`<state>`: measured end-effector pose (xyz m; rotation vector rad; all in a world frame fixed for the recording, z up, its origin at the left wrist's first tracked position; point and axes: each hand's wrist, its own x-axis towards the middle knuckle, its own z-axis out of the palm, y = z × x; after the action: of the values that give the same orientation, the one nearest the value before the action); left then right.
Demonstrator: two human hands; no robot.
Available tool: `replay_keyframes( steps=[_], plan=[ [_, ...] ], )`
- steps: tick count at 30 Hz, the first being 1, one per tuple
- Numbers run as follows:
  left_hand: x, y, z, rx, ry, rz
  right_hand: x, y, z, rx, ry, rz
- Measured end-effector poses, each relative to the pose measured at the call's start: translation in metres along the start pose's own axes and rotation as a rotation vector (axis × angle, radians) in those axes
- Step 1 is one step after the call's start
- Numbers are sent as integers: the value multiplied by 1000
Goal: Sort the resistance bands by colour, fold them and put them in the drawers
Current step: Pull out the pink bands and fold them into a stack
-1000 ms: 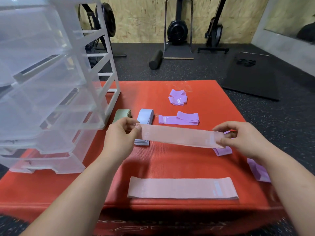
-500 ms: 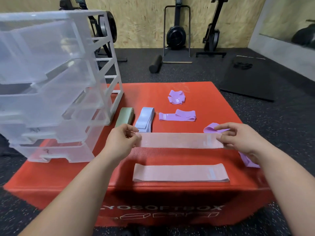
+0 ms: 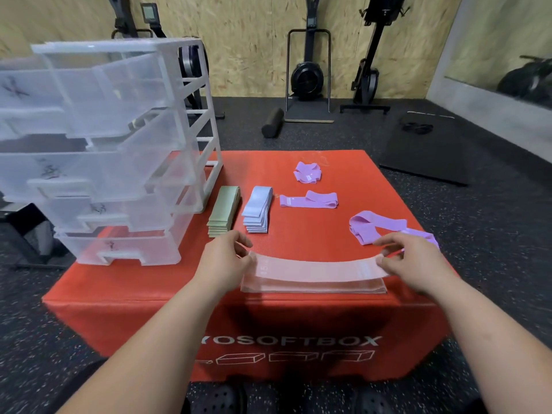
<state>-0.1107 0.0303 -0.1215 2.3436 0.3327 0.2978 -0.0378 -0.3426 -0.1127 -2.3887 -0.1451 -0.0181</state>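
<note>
Head view, entry: pink band (image 3: pixel 316 268), long axis left to right, held directly over a second pink band (image 3: pixel 313 287) that lies flat, same axis, near the front edge of the red soft box (image 3: pixel 149 288). Left hand (image 3: pixel 222 262) pinches the left end and right hand (image 3: pixel 416 264) the right end, both palms down with forearms converging. Green stack (image 3: pixel 224 212) and blue stack (image 3: pixel 257 209) point front to back beside the drawer unit (image 3: pixel 119 144).
</note>
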Motion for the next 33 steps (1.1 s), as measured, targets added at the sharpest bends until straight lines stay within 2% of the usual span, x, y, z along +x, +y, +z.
replay_keyframes(
  steps=[7, 13, 19, 21, 23, 26, 33],
  plan=[
    [-11, -8, 6, 89, -14, 45, -4, 11, 13, -86, 19, -64],
    [-13, -17, 13, 235, -67, 154, -5, 16, 21, -176, -53, -95],
    [-4, -16, 3, 245, -14, 251, -2, 14, 9, -250, -92, -165],
    [-3, -16, -3, 228, -93, 337, -3, 12, 3, -234, -200, -188],
    [-3, -18, -8, 276, -242, 393, -4, 12, 0, -278, -320, -217],
    [-4, -21, -8, 380, -407, 387, -1, 17, 3, -343, -370, -232],
    [-3, -22, -7, 382, -368, 396, 4, 21, 4, -360, -364, -195]
  ],
)
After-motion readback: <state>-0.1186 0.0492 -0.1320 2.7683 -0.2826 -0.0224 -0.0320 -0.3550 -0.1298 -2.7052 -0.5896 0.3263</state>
